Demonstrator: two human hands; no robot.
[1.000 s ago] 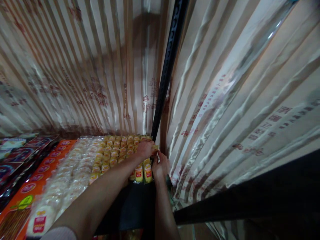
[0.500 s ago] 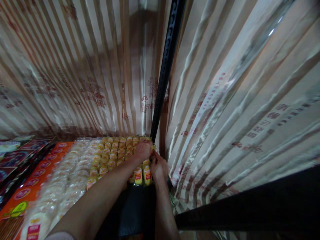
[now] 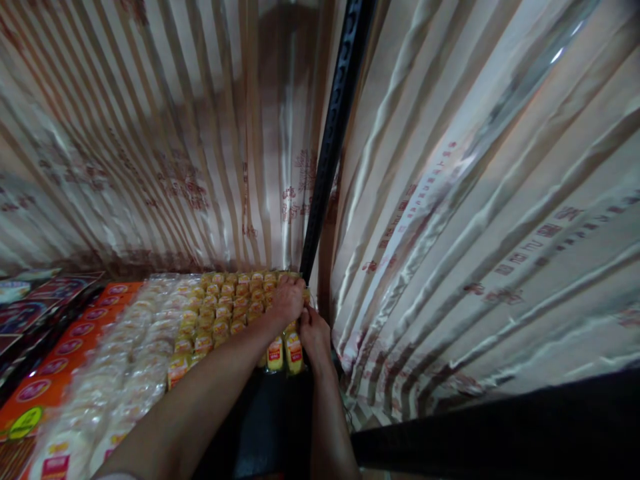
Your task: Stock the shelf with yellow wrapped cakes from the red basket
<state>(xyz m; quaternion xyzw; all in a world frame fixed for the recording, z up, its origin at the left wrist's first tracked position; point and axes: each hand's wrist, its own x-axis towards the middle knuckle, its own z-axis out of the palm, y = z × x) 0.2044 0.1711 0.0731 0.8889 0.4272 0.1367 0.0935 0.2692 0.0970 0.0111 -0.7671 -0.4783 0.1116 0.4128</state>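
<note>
Rows of small yellow snack packets [image 3: 223, 310] with red labels stand on a black shelf [image 3: 267, 420]. My left hand [image 3: 289, 300] is over the far right part of these rows, its fingers curled down among the packets. Close beside it, my right hand [image 3: 315, 335] is at the right end of the rows, fingers bent together. What either hand grips is hidden by the fingers and the dim light. In front of the hands, a yellow packet with a red label [image 3: 294, 351] faces me at the front of its row.
Left of the yellow packets are rows of clear-wrapped white round packets [image 3: 113, 360]. Beyond them lie an orange package [image 3: 87, 327] and dark packages [image 3: 45, 303]. A black perforated post [image 3: 330, 147] rises at the corner. Printed plastic sheeting [image 3: 450, 200] hangs behind and right.
The view has shifted slightly. Both hands stay by the far right packets, and my right hand's fingers have drawn a little down and closer together.
</note>
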